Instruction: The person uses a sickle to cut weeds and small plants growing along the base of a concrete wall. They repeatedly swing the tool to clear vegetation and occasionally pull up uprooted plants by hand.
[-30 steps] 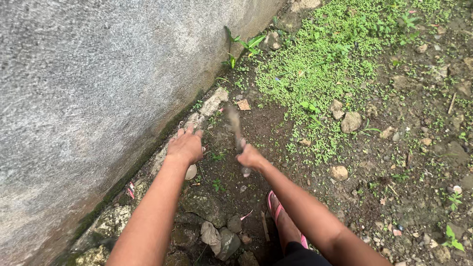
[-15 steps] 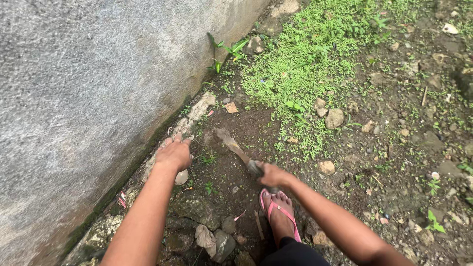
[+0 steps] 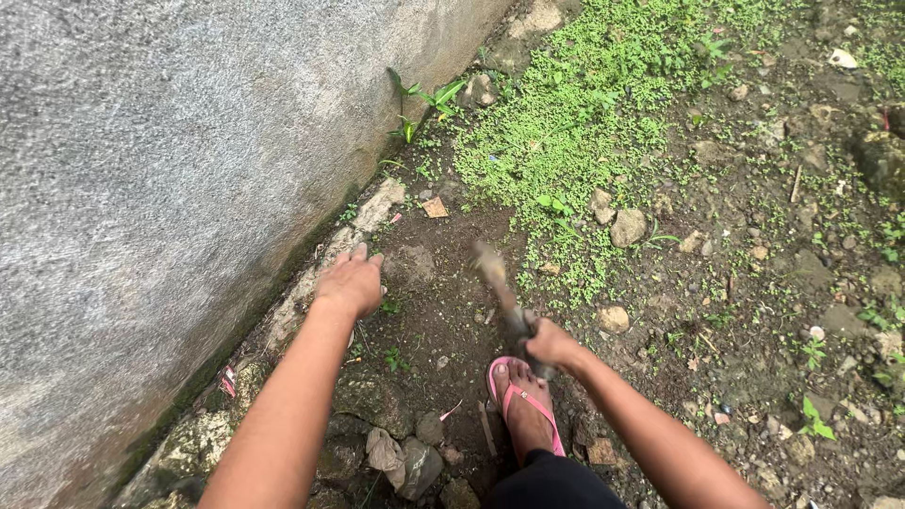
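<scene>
Fingers curled tight around the handle, the right hand (image 3: 551, 344) grips a small digging tool (image 3: 504, 297) — its blurred, dirt-coloured head angled up and away over bare dark soil (image 3: 443, 292). The left hand (image 3: 351, 283) lies palm down with fingers together and slightly bent, their tips on the crumbling stone edging (image 3: 368, 221) at the foot of a rough grey concrete wall (image 3: 170, 170); whether it pinches anything cannot be told. Just below the right hand, a foot in a pink flip-flop (image 3: 523, 410) stands on the soil. Loose stones (image 3: 405, 452) crowd the ground near the edging, a few rocks (image 3: 627, 226) sit farther out, and a mat of low green weeds (image 3: 584, 113) spreads beyond the tool — a leafy seedling (image 3: 419, 99) rises against the wall.
</scene>
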